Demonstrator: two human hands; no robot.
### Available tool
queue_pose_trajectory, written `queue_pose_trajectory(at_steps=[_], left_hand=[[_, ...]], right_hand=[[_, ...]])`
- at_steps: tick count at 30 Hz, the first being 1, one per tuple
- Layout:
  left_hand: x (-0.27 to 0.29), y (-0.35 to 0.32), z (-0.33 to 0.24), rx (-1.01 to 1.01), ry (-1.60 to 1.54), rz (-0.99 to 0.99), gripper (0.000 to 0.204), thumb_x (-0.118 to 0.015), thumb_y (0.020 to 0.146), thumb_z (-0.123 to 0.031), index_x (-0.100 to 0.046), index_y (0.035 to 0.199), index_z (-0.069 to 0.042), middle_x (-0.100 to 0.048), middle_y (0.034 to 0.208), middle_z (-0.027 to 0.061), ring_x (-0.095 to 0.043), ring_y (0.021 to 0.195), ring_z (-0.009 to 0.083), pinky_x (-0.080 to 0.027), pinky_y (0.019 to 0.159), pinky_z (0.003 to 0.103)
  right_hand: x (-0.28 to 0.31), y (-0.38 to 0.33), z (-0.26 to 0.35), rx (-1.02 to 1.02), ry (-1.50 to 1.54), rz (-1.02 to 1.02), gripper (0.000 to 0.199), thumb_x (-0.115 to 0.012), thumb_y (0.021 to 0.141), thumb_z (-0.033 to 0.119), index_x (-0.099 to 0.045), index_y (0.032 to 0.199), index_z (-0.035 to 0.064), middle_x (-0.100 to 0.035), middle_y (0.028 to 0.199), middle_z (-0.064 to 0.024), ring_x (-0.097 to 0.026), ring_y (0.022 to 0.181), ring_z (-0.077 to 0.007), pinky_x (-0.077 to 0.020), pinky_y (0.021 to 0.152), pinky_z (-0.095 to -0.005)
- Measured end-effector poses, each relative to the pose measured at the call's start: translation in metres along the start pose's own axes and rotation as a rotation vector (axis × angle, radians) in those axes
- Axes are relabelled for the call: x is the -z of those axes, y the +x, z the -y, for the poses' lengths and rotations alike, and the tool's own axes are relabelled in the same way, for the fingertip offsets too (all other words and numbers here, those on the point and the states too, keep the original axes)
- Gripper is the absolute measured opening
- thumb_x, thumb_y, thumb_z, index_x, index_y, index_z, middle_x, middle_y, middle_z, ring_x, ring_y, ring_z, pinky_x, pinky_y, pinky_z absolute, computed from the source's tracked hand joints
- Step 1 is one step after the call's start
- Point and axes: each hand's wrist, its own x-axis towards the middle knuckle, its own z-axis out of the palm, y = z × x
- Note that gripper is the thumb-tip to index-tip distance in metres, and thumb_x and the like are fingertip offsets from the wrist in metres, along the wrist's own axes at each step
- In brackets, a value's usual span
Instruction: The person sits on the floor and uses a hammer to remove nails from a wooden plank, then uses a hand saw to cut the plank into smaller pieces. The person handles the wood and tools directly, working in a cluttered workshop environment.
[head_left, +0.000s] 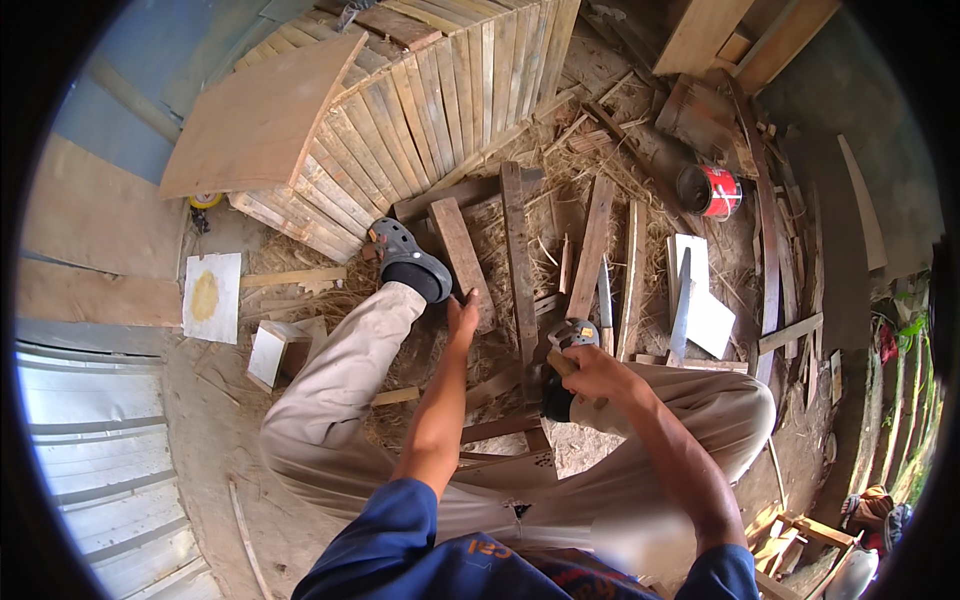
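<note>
1. Wooden board (459,245) lies between the shoes (409,258), left hand (463,318) at its near end; fingers partly hidden, grip impossible to tell.
2. Right hand's (596,373) grip is clamped round a wooden piece (561,363), mostly covered.

Near the centre of the frame are 1 left hand (463,316), 1 right hand (600,374), 2 clogs (408,258) and 4 long planks (516,270) running up the frame. Right of centre are 2 blades (682,305) and, higher, 1 red can (722,193). Upper left has 1 plywood sheet (260,120) against slats (425,115) too many to count surely; left, 1 stained white panel (228,272) and 1 box (267,354).
</note>
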Motion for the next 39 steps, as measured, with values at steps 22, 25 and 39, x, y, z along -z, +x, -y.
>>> queue_pose_trajectory(at_steps=[22, 25, 39], left_hand=[[0.067, -0.111, 0.041, -0.450, 0.505, -0.083, 0.046, -0.050, 0.101, -0.031, -0.050, 0.131, 0.004, -0.053, 0.129, 0.0262, -0.051, 0.119, 0.0450, -0.044, 0.095, 0.051], [0.036, -0.107, -0.011, -0.692, 0.353, -0.098, 0.036, -0.054, 0.099, -0.022, -0.051, 0.128, 0.001, -0.052, 0.125, 0.0254, -0.051, 0.116, 0.0444, -0.045, 0.094, 0.052], [-0.191, -0.064, -0.094, -0.582, 0.659, 0.235, 0.066, -0.074, 0.080, -0.029, -0.045, 0.129, 0.004, -0.051, 0.125, 0.0262, -0.051, 0.119, 0.0421, -0.046, 0.099, 0.048]], right_hand=[[0.006, 0.002, -0.003, 0.325, -0.127, -0.619, 0.017, -0.065, 0.076, 0.004, -0.070, 0.090, -0.0027, -0.069, 0.089, -0.0262, -0.068, 0.090, -0.0406, -0.0537, 0.081, -0.0426], [0.026, -0.014, -0.007, 0.369, -0.070, -0.652, 0.016, -0.066, 0.075, 0.002, -0.068, 0.089, -0.0028, -0.070, 0.087, -0.0237, -0.070, 0.088, -0.0383, -0.0542, 0.078, -0.0411], [0.168, -0.088, 0.001, 0.443, -0.368, -0.934, 0.042, -0.065, 0.089, 0.006, -0.044, 0.125, 0.0037, -0.073, 0.090, -0.0142, -0.073, 0.079, -0.0301, -0.0565, 0.068, -0.0388]])
